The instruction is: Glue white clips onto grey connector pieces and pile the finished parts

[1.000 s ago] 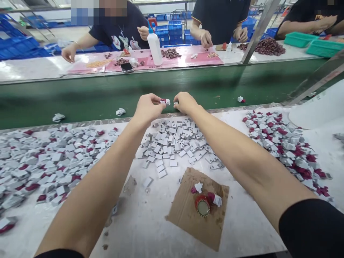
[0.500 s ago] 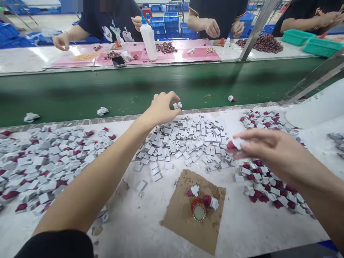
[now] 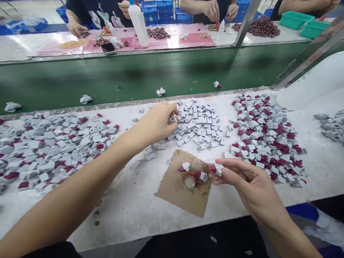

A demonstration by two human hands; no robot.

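My right hand [image 3: 242,179] pinches a small white and dark-red plastic piece [image 3: 216,169] between thumb and fingers, beside the right edge of a cardboard square [image 3: 172,191]. On that cardboard stand a red crimped bottle cap [image 3: 189,182] with pale contents, and two similar white-and-red pieces, one [image 3: 202,175] against the cap and another [image 3: 184,166] just behind it. Above a pile of small white blocks [image 3: 200,120] hovers my left hand [image 3: 161,122]. Its thumb and forefinger are apart, with nothing visible between them. A white piece [image 3: 161,92] lies on the green belt beyond.
Heaps of white-and-red pieces lie at left [image 3: 53,147] and right [image 3: 266,139]. The green conveyor belt [image 3: 120,79] crosses ahead, carrying a few pieces. Co-workers sit beyond it near a white bottle [image 3: 139,27]. A slanted metal post and white container [image 3: 317,84] stand at right.
My left hand has let go of a white piece on the belt and come back over the block pile. My right hand has brought its piece nearer, towards the cardboard. The view has tilted down.
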